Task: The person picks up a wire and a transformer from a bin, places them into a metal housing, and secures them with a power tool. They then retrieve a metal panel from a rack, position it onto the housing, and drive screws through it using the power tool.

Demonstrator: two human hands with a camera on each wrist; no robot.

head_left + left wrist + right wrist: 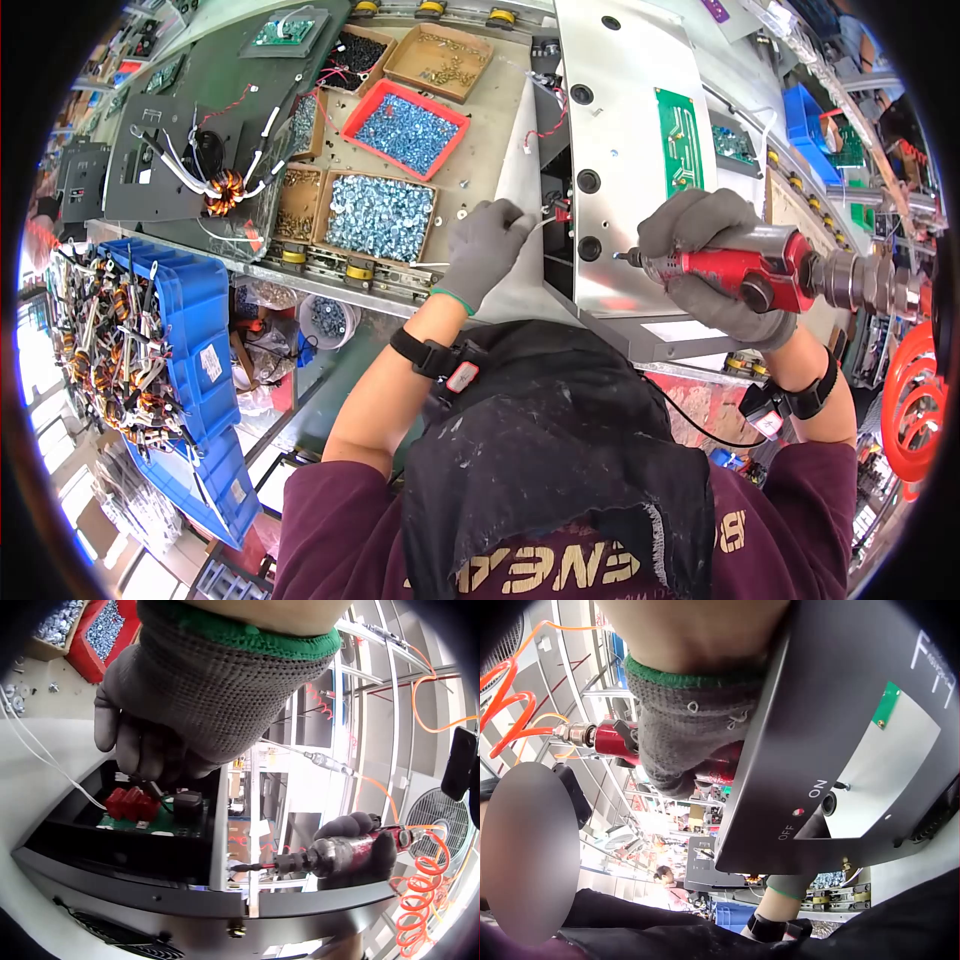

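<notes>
My gloved left hand reaches into the open side of a metal case, fingers curled. In the left wrist view its fingertips are close over a green circuit board with red terminal blocks; a small grey piece shows at them, and I cannot tell whether they pinch it. White wires run to the red blocks. My gloved right hand grips a red air screwdriver lying sideways. Its bit points at the case's silver panel, tip close to the surface beside a black round grommet.
Left of the case stand a red tray of screws and cardboard boxes of small hardware. A wire-wound coil lies on a dark panel beyond. A blue crate sits lower left. An orange coiled hose hangs by the screwdriver.
</notes>
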